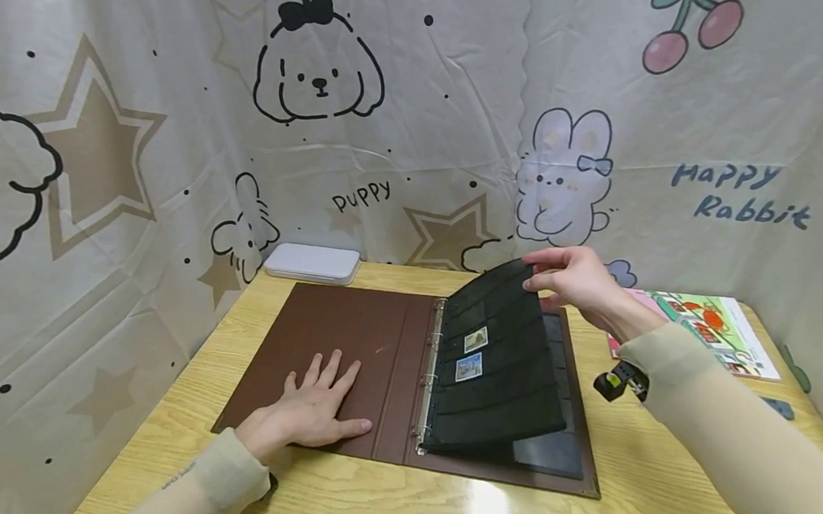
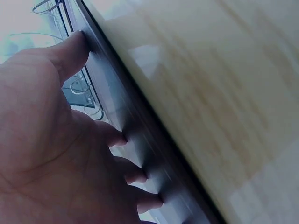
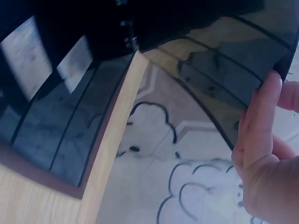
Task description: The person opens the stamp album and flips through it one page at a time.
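Note:
A brown ring-binder stamp album (image 1: 347, 325) lies spread on the wooden table. Its black stock page (image 1: 494, 403), bearing two small stamps (image 1: 469, 367), is lifted and bowed, still on the metal rings (image 1: 431, 373). My right hand (image 1: 577, 281) pinches that page by its far outer corner; in the right wrist view the hand (image 3: 264, 135) has the page edge between thumb and fingers. Another black page (image 3: 56, 135) with two stamps lies underneath. My left hand (image 1: 314, 405) rests spread on the inside of the left cover, fingertips touching it in the left wrist view.
A white flat case (image 1: 312, 263) sits at the back left of the table. Colourful printed sheets (image 1: 721, 333) lie at the back right, with a small dark blue object (image 1: 779, 407) near them. Printed cloth (image 1: 423, 127) hangs around the table's back and sides.

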Demonstrator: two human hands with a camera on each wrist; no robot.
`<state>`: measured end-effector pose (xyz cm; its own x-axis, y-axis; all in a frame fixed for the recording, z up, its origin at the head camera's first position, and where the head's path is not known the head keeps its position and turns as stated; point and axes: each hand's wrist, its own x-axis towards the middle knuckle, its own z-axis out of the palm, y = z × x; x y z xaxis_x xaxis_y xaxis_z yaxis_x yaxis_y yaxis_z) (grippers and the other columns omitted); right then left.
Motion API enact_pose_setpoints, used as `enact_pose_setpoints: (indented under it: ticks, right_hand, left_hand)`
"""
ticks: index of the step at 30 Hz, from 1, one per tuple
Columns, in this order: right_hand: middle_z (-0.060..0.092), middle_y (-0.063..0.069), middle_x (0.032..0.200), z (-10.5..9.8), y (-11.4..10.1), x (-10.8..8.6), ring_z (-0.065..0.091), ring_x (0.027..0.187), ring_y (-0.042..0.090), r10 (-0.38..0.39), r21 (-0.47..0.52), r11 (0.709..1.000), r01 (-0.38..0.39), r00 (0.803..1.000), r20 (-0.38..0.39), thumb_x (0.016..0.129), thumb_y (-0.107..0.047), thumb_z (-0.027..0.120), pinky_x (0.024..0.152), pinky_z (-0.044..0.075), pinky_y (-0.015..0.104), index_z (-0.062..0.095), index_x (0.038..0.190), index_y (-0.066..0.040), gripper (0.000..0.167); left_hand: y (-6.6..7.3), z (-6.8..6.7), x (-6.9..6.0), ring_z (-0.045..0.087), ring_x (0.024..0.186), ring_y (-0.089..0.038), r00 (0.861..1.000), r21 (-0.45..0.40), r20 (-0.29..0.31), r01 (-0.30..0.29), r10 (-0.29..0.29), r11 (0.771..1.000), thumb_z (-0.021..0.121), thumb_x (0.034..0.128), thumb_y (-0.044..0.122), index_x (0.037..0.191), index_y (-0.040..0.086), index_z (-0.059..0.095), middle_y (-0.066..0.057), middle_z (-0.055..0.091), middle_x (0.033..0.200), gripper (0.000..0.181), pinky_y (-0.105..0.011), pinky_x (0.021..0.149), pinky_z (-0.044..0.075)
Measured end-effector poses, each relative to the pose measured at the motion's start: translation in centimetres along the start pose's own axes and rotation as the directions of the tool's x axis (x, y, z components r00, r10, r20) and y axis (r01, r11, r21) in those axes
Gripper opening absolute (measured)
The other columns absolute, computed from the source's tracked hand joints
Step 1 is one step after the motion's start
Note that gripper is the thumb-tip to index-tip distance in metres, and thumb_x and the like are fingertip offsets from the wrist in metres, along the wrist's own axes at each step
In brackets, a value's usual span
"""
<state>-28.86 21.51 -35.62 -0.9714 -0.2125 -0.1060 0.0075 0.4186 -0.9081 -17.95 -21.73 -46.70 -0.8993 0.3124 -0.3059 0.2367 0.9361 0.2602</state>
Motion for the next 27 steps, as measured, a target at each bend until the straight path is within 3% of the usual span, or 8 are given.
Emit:
enact_pose_setpoints:
  ticks: [9, 13, 17, 19, 22, 27]
  right_hand:
    - [0.052, 0.02, 0.17, 1.3, -2.9, 0.5, 0.063, 0.139, 0.03, -0.014, 0.112, 0.994, 0.013, 1.0, 0.007, 0.106, -0.009, 0.072, 0.101, 0.068, 0.04, 0.061, 0.16, -0.001, 0.056]
    - [0.05, 0.018, 0.175, 1.6, -3.7, 0.5, 0.068, 0.132, 0.021, -0.027, 0.138, 0.99, 0.026, 1.0, 0.007, 0.105, -0.008, 0.072, 0.098, 0.069, 0.036, 0.059, 0.16, 0.002, 0.057]
    - [0.05, 0.017, 0.175, 1.8, -4.2, 0.4, 0.07, 0.122, 0.012, -0.023, 0.159, 0.987, 0.022, 1.0, 0.006, 0.105, -0.007, 0.072, 0.101, 0.068, 0.038, 0.059, 0.16, 0.002, 0.058]
    - [0.05, 0.017, 0.175, 2.0, -4.3, 0.5, 0.07, 0.121, 0.011, -0.018, 0.165, 0.986, 0.017, 1.0, 0.006, 0.105, -0.008, 0.073, 0.106, 0.066, 0.042, 0.058, 0.161, 0.002, 0.058]
    - [0.05, 0.018, 0.175, 2.2, -4.4, 0.5, 0.069, 0.129, 0.018, -0.011, 0.177, 0.984, 0.011, 1.0, 0.0, 0.106, -0.009, 0.072, 0.109, 0.064, 0.044, 0.057, 0.162, 0.002, 0.059]
    - [0.053, 0.023, 0.168, 2.9, -4.9, 0.8, 0.069, 0.13, 0.024, -0.009, 0.208, 0.978, 0.014, 1.0, -0.024, 0.106, -0.006, 0.071, 0.103, 0.066, 0.038, 0.058, 0.16, 0.004, 0.057]
  left_hand:
    - [0.1, -0.2, 0.0, 0.012, 0.172, -0.062, 1.0, -0.005, -0.017, -0.026, 0.026, 1.0, 0.07, 0.1023, 0.069, 0.179, 0.009, 0.029, -0.031, 0.013, 0.187, 0.106, -0.092, 0.125, 0.02]
    - [0.2, -0.6, 0.1, 0.019, 0.171, -0.061, 0.998, 0.017, -0.042, -0.048, 0.049, 0.999, 0.074, 0.1016, 0.066, 0.177, 0.007, 0.034, -0.033, 0.02, 0.185, 0.104, -0.087, 0.126, 0.027]
    - [1.0, -1.3, 0.3, 0.028, 0.17, -0.057, 0.985, 0.019, -0.124, -0.118, 0.119, 0.993, 0.077, 0.1017, 0.061, 0.174, 0.008, 0.041, -0.031, 0.031, 0.182, 0.097, -0.081, 0.127, 0.035]
    - [1.9, -1.9, 0.3, 0.033, 0.168, -0.056, 0.967, 0.028, -0.186, -0.171, 0.173, 0.985, 0.076, 0.1026, 0.059, 0.173, 0.008, 0.044, -0.03, 0.036, 0.181, 0.092, -0.077, 0.128, 0.038]
    - [3.7, -3.0, 0.4, 0.04, 0.167, -0.052, 0.924, 0.053, -0.292, -0.243, 0.248, 0.969, 0.074, 0.1037, 0.056, 0.171, 0.008, 0.048, -0.026, 0.042, 0.179, 0.087, -0.071, 0.129, 0.041]
    - [7.1, -4.9, 0.0, 0.048, 0.164, -0.044, 0.816, 0.09, -0.454, -0.357, 0.357, 0.93, 0.073, 0.1047, 0.053, 0.167, 0.009, 0.054, -0.019, 0.053, 0.174, 0.079, -0.062, 0.129, 0.046]
